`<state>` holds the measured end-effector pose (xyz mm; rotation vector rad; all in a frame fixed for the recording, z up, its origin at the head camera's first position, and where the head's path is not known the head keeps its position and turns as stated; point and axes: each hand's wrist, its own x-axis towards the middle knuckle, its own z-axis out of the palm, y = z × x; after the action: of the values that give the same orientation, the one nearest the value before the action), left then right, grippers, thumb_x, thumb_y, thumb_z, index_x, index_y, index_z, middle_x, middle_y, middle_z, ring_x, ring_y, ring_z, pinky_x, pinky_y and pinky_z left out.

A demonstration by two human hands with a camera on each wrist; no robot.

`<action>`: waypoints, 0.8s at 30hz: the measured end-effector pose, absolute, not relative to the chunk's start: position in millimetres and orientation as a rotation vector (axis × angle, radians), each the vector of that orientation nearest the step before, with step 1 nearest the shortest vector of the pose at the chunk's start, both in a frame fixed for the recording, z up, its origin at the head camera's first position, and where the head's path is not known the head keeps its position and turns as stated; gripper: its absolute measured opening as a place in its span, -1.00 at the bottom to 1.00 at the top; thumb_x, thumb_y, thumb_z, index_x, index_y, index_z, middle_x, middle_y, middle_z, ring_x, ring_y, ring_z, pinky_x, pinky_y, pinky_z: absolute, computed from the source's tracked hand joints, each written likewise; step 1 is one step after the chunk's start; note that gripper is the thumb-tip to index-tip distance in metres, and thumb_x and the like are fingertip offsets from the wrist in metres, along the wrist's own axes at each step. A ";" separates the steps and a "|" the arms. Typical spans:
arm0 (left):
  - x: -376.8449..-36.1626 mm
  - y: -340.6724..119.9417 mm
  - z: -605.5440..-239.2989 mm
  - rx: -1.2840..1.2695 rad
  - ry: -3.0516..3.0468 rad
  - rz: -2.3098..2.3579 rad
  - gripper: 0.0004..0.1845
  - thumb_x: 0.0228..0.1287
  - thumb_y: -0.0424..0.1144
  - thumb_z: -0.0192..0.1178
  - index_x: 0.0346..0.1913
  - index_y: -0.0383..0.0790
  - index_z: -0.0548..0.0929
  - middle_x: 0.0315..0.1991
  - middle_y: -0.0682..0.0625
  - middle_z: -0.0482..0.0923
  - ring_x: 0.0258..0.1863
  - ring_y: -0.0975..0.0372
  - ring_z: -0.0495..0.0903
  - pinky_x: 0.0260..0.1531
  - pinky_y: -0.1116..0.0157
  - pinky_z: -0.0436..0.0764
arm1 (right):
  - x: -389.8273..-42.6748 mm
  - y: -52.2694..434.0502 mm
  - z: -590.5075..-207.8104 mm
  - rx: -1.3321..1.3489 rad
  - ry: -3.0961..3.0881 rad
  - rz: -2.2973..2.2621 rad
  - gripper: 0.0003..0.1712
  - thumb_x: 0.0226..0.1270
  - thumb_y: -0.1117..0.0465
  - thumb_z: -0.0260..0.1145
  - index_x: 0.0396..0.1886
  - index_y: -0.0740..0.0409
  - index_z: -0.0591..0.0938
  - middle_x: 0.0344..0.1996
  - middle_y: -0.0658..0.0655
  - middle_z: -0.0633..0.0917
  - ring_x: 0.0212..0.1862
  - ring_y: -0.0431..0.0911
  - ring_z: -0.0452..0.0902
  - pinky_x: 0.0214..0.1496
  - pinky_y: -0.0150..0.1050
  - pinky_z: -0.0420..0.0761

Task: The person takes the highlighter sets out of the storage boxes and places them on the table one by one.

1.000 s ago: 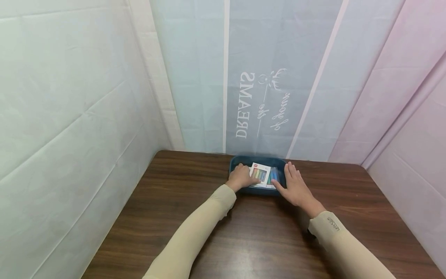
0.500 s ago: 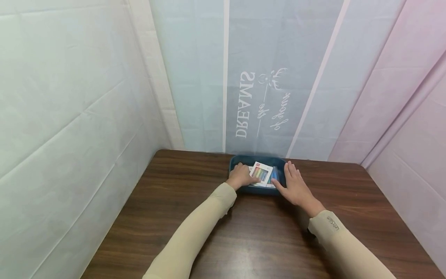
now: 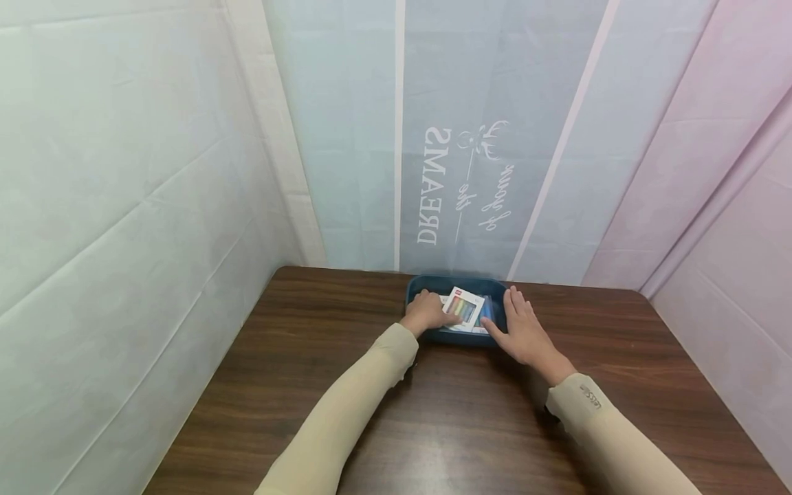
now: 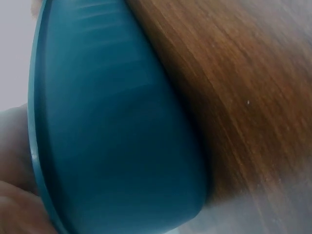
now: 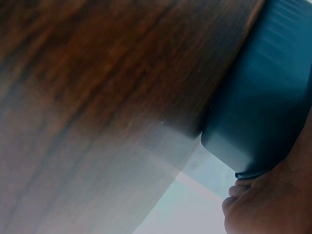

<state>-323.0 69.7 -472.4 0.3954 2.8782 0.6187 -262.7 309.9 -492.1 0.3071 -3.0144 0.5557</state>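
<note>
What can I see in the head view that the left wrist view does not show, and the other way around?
Only the head view shows both hands, left hand and right hand, the white box of coloured pens and the wall cloth. Only the left wrist view shows the blue tray's outer side wall up close. Both show the blue tray and the brown table.

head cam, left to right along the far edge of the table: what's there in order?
Left hand → white box of coloured pens in the blue tray → right hand at the tray's right rim.
</note>
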 end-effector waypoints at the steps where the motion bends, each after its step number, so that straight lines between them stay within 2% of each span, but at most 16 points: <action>1: -322.8 69.2 -472.9 0.398 2.879 0.624 -0.31 0.29 0.32 0.45 0.07 -0.29 0.80 0.20 -0.19 0.60 0.12 0.05 0.59 0.05 0.08 0.69 | -262.2 309.6 -492.2 0.307 -3.014 0.557 0.23 0.63 -0.41 0.07 0.69 0.53 -0.09 0.70 0.52 -0.15 0.70 0.42 -0.25 0.68 0.34 -0.14; 7: -321.9 65.8 -477.0 0.446 2.872 0.731 -0.43 0.33 0.28 0.45 -0.05 -0.21 0.87 0.15 -0.18 0.64 0.08 0.07 0.58 -0.03 0.13 0.68 | -259.9 309.1 -494.0 0.307 -3.009 0.556 0.22 0.64 -0.40 0.07 0.69 0.52 -0.12 0.70 0.52 -0.17 0.71 0.41 -0.27 0.68 0.35 -0.14; 11: -321.4 63.9 -479.0 0.475 2.853 0.849 -0.45 0.34 0.21 0.48 0.03 -0.24 0.85 0.15 -0.16 0.68 0.09 0.08 0.61 0.02 0.16 0.69 | -259.2 309.4 -496.3 0.303 -3.006 0.548 0.23 0.64 -0.41 0.06 0.69 0.53 -0.12 0.70 0.52 -0.17 0.71 0.41 -0.27 0.68 0.34 -0.14; 14: -322.7 61.9 -479.9 0.491 2.821 0.962 -0.46 0.32 0.13 0.52 0.04 -0.31 0.81 0.05 -0.14 0.72 -0.04 0.12 0.65 -0.03 0.21 0.69 | -258.2 308.9 -497.0 0.298 -3.005 0.546 0.23 0.64 -0.41 0.05 0.69 0.53 -0.12 0.70 0.51 -0.17 0.70 0.42 -0.26 0.69 0.33 -0.15; 18: -323.5 58.6 -481.6 0.473 2.751 1.086 -0.44 0.29 0.06 0.57 0.08 -0.33 0.71 -0.08 -0.09 0.71 -0.23 0.19 0.62 -0.20 0.28 0.68 | -256.3 308.2 -498.4 0.290 -3.004 0.544 0.23 0.64 -0.42 0.05 0.69 0.52 -0.12 0.70 0.50 -0.18 0.71 0.41 -0.26 0.69 0.32 -0.16; 24: -321.6 53.7 -482.3 0.482 2.672 1.200 -0.41 0.28 0.01 0.58 0.21 -0.25 0.62 -0.02 -0.12 0.70 -0.23 0.21 0.64 -0.26 0.29 0.67 | -253.7 306.9 -500.2 0.283 -2.997 0.538 0.24 0.63 -0.43 0.05 0.69 0.52 -0.12 0.70 0.50 -0.18 0.71 0.42 -0.26 0.69 0.33 -0.15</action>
<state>-321.6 53.7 -482.3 0.4820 2.6725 1.1997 -253.7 306.9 -500.2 0.2830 -2.9969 0.5383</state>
